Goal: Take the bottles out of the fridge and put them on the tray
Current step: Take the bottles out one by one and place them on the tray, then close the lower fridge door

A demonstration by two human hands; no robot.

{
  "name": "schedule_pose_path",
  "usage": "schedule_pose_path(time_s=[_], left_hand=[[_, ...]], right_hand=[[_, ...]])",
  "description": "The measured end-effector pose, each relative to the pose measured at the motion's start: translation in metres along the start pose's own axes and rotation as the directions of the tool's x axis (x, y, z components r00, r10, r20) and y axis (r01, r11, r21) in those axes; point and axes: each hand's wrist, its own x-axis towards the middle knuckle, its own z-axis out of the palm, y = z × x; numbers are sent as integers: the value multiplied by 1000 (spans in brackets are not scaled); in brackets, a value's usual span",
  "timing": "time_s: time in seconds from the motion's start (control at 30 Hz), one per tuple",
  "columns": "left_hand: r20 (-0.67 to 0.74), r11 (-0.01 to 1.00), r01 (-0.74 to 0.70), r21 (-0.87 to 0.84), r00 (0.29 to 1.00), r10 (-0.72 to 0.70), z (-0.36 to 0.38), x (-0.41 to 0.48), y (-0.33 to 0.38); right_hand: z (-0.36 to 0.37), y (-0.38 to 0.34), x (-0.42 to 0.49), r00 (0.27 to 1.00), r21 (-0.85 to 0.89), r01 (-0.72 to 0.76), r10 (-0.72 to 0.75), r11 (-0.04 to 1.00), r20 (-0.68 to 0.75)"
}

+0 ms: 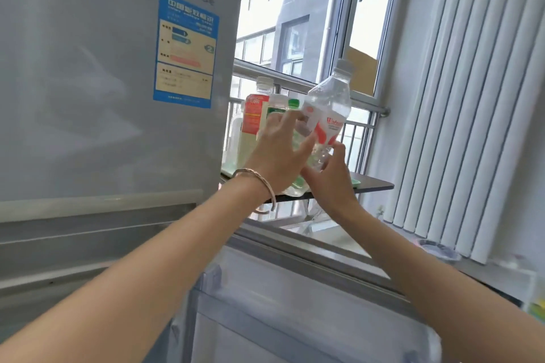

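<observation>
Fingers [339, 153] of right hand [330, 183] grip bottle [330, 94] | cap up-right (tilted)

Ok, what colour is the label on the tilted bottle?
The tilted bottle has a red-and-white label; head view.

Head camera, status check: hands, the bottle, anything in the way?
Right hand grips clear bottle low, tilted, over tray. Left hand open beside it. Orange-label bottle and green-capped bottle stand on tray, crowding the spot.
</observation>
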Motion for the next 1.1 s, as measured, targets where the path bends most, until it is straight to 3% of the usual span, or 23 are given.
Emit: schedule_pose_path(time_s=[0.13,0.27,0.4,0.53,0.67,0.73,0.83,0.9,0.97,1.03,1.1], left_hand=[[198,996,91,-3,976,-89,48,14,-11],[284,987,162,13,946,-159,75,18,-34],[306,982,182,47,933,-188,81,12,-46],[319,982,168,85,929,-186,79,9,-55],[176,992,101,76,978,-113,70,-3,-55],[170,987,94,127,979,-115,65,-15,-59],[334,945,170,281,905,-262,61,-33,-72],[508,912,171,373,785,-355,58,-48,-83],[621,881,73,467,683,-386,58,-68,-94],[613,860,-10,509,706,-355,60,-89,-104],[549,874,29,486,767,-331,62,-99,-107]], right_hand=[[-12,32,42,1000,-89,-18,17,996,-13],[-2,54,64,998,-130,46,-41,990,40],[18,68,71,995,-109,56,-46,993,89],[27,85,71,988,-136,-76,93,988,121],[27,85,68,980,-136,-100,121,986,157],[23,82,57,993,-141,-85,95,986,68],[12,77,30,997,-251,-22,4,968,-73],[2,70,3,994,-362,-17,54,932,93],[-4,63,-29,923,-531,1,204,847,327],[-6,61,-58,853,-633,20,317,774,414],[-5,62,-75,862,-640,34,302,768,408]])
